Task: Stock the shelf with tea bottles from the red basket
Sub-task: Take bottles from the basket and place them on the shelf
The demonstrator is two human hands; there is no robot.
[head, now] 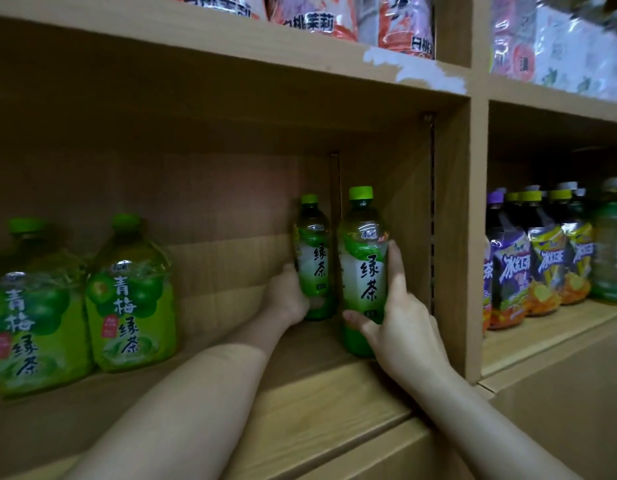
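Setting: a shop, drinks aisle. Evidence: wooden shelving [473,237] split into bays, with adjustable-peg strips [432,216] on the side wall. Stock grouped by product, labels facing out: two large green plum-tea jugs [130,299] at left; slim green tea bottles [364,271] in the same bay; a row of iced tea bottles [542,258] in the next bay; packaged goods [334,15] filling the shelf above.

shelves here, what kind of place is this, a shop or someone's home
Most likely a shop or stockroom drinks aisle. Wooden shelf bays hold rows of identical labelled goods: large green plum tea jugs, iced tea bottles in the next bay, and each hand holds a green tea bottle.
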